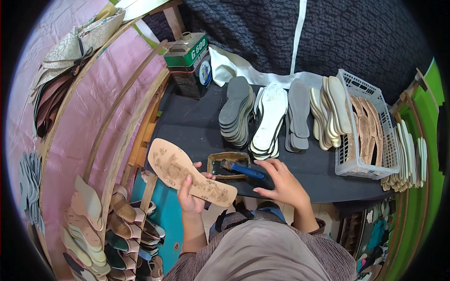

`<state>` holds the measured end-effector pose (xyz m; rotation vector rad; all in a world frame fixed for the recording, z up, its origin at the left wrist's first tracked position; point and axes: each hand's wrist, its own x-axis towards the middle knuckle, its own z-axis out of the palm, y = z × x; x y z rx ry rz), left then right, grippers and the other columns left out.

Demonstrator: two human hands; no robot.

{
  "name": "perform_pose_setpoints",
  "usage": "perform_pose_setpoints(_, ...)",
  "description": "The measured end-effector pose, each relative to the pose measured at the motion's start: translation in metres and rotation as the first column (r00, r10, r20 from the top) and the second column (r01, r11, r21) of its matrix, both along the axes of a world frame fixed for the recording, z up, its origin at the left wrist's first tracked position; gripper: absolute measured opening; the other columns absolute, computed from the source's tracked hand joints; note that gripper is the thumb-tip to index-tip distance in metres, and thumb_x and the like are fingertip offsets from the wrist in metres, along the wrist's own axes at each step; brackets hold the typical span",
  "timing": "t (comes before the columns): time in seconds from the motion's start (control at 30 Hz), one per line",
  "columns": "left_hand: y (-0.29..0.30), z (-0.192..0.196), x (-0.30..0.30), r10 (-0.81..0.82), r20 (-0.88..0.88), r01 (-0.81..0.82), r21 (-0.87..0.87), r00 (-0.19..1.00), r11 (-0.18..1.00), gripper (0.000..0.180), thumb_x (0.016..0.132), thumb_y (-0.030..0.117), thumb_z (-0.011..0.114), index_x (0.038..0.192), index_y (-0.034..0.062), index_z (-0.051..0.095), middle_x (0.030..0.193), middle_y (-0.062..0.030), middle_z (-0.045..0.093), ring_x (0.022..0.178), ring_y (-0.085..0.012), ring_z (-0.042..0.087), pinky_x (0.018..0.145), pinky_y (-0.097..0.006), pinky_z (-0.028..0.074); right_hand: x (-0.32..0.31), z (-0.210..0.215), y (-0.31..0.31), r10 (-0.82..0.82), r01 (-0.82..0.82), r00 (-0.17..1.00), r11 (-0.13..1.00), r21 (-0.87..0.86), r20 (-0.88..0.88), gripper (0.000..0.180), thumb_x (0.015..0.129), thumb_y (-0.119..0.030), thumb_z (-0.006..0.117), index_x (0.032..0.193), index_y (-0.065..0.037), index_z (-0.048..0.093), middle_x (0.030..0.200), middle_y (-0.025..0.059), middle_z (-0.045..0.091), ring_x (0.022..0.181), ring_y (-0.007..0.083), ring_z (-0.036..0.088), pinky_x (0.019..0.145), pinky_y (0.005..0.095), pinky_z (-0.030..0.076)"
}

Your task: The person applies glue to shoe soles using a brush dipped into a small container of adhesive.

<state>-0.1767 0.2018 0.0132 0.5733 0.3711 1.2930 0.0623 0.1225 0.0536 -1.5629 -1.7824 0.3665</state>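
My left hand is closed round the waist of a tan shoe sole, holding it tilted above the table's front edge. The sole's upward face carries dark, patchy stains. A brush with a blue handle rests in a small rectangular tray, which has a crusted rim and dark insides. The bristle end lies inside the tray, and the handle leans over its right side. Just right of that handle, my right hand is open, thumb and fingers spread; it seems to hold nothing.
Stacks of grey soles, white soles and cream soles line the dark table. A white plastic crate holds brown soles at right. A green-and-black metal can stands back left. Sandals fill a rack at lower left.
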Motion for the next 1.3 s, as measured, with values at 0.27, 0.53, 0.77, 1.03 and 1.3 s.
perform_pose_setpoints(0.27,-0.003,-0.014,-0.023,0.092,-0.196,-0.108,-0.074,0.976,0.991,0.047,0.091,0.032,0.042,0.128,0.0036,0.04,0.118,-0.0123,0.052,0.083,-0.0263,0.057,0.071,-0.044,0.051,-0.009,-0.034,0.026,0.139,-0.162,0.937,0.986,-0.047,-0.32,0.031,0.072,-0.005,0.072,0.102,-0.007,0.065,0.083,0.0092,0.063,0.072,0.0217,0.061,0.064,0.0303,0.049)
perform_pose_setpoints(0.53,-0.002,-0.004,-0.012,-0.07,-0.034,0.066,-0.101,0.997,0.993,0.079,0.084,0.07,0.021,0.129,0.0077,0.041,0.116,-0.0116,0.051,0.073,-0.0282,0.054,0.061,-0.041,0.043,-0.027,-0.051,0.038,0.225,-0.198,0.954,0.969,0.146,-0.2,0.029,0.07,-0.002,0.072,0.099,-0.008,0.066,0.085,0.0084,0.057,0.075,0.0207,0.062,0.062,0.0277,0.052)
perform_pose_setpoints(0.77,-0.004,-0.009,-0.011,-0.08,-0.088,0.073,-0.084,0.993,0.994,0.079,0.087,0.066,0.011,0.116,0.0025,0.048,0.077,-0.0169,0.06,0.068,-0.0265,0.058,0.061,-0.037,0.048,-0.023,-0.025,0.027,0.181,-0.099,0.89,0.973,0.21,-0.419,0.02,0.072,0.007,0.06,0.087,-0.005,0.067,0.087,0.0104,0.056,0.079,0.0232,0.062,0.062,0.0299,0.052)
perform_pose_setpoints(1.03,-0.01,-0.012,0.004,-0.099,-0.241,0.095,-0.031,0.965,0.995,0.082,0.087,0.067,0.01,0.117,0.0012,0.048,0.081,-0.0159,0.061,0.072,-0.024,0.059,0.063,-0.034,0.048,-0.03,0.008,0.032,0.242,-0.053,0.948,0.761,0.646,-0.207,0.029,0.074,-0.023,0.073,0.093,-0.003,0.062,0.093,0.0132,0.062,0.083,0.0241,0.062,0.069,0.0307,0.052)
perform_pose_setpoints(1.3,-0.022,-0.019,0.022,0.027,-0.324,-0.075,-0.135,0.945,0.988,0.076,0.09,0.06,0.012,0.119,-0.0002,0.046,0.089,-0.0153,0.061,0.078,-0.0219,0.059,0.071,-0.034,0.047,-0.061,0.016,0.043,0.478,-0.343,0.878,0.634,0.693,-0.004,0.03,0.067,-0.012,0.078,0.093,-0.003,0.065,0.1,0.015,0.057,0.086,0.0295,0.063,0.073,0.0358,0.054)
